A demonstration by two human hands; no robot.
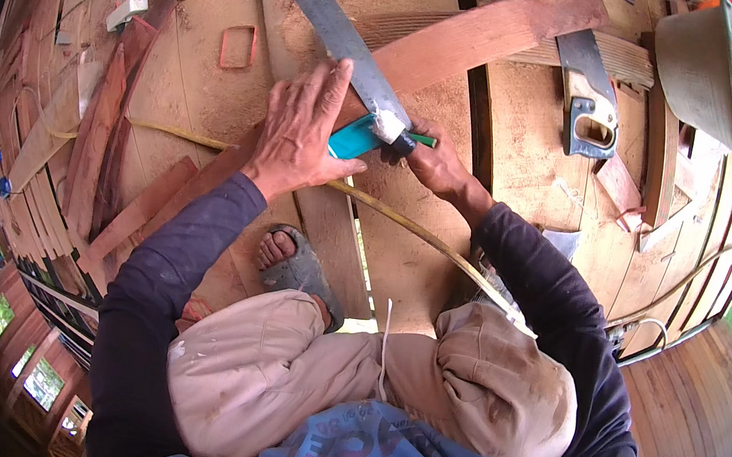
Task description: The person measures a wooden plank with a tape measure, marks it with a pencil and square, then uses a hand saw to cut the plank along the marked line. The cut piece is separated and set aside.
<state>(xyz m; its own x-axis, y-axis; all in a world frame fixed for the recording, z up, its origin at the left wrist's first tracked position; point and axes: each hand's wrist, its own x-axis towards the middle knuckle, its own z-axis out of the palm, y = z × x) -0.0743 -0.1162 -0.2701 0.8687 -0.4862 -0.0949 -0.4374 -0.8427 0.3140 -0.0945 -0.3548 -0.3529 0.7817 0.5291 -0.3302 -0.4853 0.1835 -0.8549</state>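
Head view: at upper centre of the frame the left hand (297,130) lies flat, fingers (330,83) spread, pressing on a reddish plank (497,27) and the edge of a long grey metal square (333,28) that runs from the top of the frame down to centre. The thumb touches the square's teal handle (352,138). Just right of it the right hand (435,168) has its fingers curled tight around a green pencil (420,140), its tip at the square's lower end.

The plank crosses a rough wooden floor (187,101) dusted with sawdust, with offcuts strewn at left. A handsaw (590,101) lies at upper right, beside a pale plastic bucket (711,71). A yellowish hose (404,225) runs across the middle. A sandalled foot (295,265) rests below the hands, above the person's pale, stained trousers.
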